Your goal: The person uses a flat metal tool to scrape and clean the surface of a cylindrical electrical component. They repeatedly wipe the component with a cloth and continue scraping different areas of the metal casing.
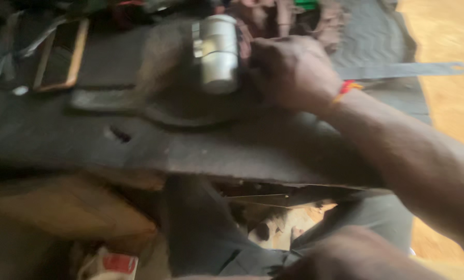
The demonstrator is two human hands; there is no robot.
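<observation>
Up at the far side of the dark table (138,150), the right hand (289,70) is curled into a fist just beside a pale metal cylinder (219,52); whether the fingers grip anything is blurred and cannot be told. The cylinder lies on a dark curved metal piece (175,111). A long grey flat bar (403,70) stretches away past the wrist, which wears a red and orange band (348,88). A wooden frame (60,54) lies at the far left. Down at the bottom left sits a white package with a red label (110,264). The left hand is out of view.
</observation>
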